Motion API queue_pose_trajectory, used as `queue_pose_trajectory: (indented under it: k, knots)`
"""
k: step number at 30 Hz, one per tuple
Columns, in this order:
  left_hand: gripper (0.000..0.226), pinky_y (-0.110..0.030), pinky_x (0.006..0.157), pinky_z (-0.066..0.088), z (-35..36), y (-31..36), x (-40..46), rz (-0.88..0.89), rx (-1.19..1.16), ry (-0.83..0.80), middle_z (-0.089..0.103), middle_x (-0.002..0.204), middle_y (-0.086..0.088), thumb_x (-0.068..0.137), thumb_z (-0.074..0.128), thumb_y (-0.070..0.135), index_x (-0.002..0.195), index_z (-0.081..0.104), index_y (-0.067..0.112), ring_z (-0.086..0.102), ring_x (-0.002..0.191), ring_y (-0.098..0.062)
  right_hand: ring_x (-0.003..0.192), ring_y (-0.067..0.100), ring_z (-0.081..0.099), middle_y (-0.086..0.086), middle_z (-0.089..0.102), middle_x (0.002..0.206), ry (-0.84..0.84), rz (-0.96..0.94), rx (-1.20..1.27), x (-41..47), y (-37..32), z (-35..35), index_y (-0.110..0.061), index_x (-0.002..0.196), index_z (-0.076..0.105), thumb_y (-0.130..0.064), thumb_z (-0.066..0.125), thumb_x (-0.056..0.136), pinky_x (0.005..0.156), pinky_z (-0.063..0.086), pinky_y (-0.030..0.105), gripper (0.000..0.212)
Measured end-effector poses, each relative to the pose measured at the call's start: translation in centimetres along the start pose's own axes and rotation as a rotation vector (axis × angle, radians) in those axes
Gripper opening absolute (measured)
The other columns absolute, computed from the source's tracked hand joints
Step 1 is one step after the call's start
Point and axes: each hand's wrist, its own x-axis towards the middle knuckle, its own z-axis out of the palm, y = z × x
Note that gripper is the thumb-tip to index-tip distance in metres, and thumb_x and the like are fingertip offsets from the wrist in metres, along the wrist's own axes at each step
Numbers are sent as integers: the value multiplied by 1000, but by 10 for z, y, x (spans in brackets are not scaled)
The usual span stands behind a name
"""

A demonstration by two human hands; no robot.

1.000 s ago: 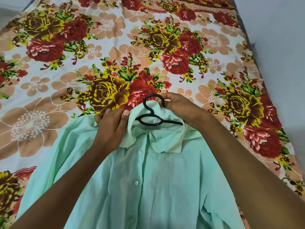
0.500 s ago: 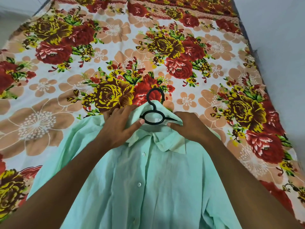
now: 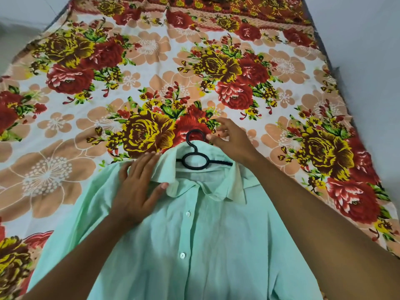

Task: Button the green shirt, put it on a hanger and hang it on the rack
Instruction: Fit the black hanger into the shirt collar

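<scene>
I had the green shirt (image 3: 194, 245) buttoned and on the hanger (image 3: 195, 162); my left hand (image 3: 138, 191) lay flat, my right hand (image 3: 229, 139) loose by the hook; hanging remained.

One head-worn view looks forward and steeply down, close over the flowered bed (image 3: 151, 61).
</scene>
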Motion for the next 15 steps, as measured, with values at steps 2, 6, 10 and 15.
queue_pose_trajectory:
  k: [2,6,10,15]
  knots:
    - [72,-47,124,16,7,-3,-1,-15,21,30,36,163,-3,98,35,52,158,32,14,29,153,-18,111,17,58,5,60,130,-77,-12,-34,18,-8,14,-20,154,44,-35,76,93,93,47,28,70]
    - [65,-51,124,17,8,-3,0,-38,60,30,37,163,-4,100,33,43,157,35,12,29,153,-18,114,25,64,11,68,127,-86,-47,-234,41,-18,42,-12,139,61,-23,75,94,103,51,40,49]
    - [62,-52,124,18,7,-3,-3,-58,72,40,37,163,-4,101,34,39,157,35,12,29,153,-18,94,19,65,10,76,109,7,-49,-208,60,-14,43,-8,110,78,-11,72,95,94,55,35,17]
    - [62,-51,123,21,10,-7,-1,-34,163,-7,36,163,-3,102,38,42,156,37,12,30,153,-19,90,13,66,8,79,107,153,-4,-152,88,-16,29,-8,105,82,-11,81,85,93,54,26,20]
